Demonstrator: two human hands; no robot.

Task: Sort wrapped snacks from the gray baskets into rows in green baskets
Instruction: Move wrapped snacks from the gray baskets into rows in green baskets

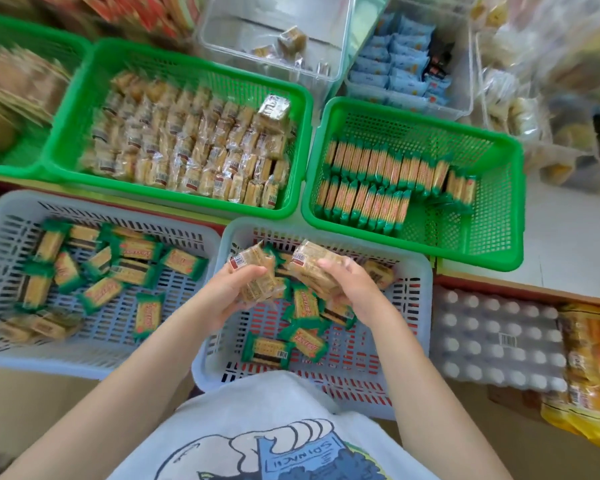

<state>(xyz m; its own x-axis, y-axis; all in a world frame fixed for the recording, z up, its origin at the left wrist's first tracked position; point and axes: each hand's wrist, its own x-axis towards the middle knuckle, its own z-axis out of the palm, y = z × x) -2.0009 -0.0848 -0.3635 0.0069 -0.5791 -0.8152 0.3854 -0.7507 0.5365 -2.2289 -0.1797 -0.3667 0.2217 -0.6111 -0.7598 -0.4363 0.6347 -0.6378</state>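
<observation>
Crowding the far edge of your workspace: a clear bin (274,39) with a few loose wrapped pieces, and a second clear bin (409,64) packed with blue packets. Right of you, a shrink-wrapped tray of white-capped bottles (496,344) sits beside yellow snack bags (586,368).

Middle green basket (181,133): clear-wrapped crackers stand in dense rows, nearly full. Right green basket (416,181): green-wrapped snacks (378,178) stand in two rows on its left part; the right part shows bare mesh. Left gray basket (94,282): green-wrapped packs lie scattered flat. Near gray basket (312,306), directly before you: a few green-wrapped packs loose on the floor.

Your hands are both over the near gray basket. Left hand (236,289) grips a stack of clear-wrapped crackers (253,271), fingers curled round it. Right hand (347,282) grips a second clear-wrapped stack (309,265), thumb on top. The two stacks are close together, tilted; whether they touch is unclear.
</observation>
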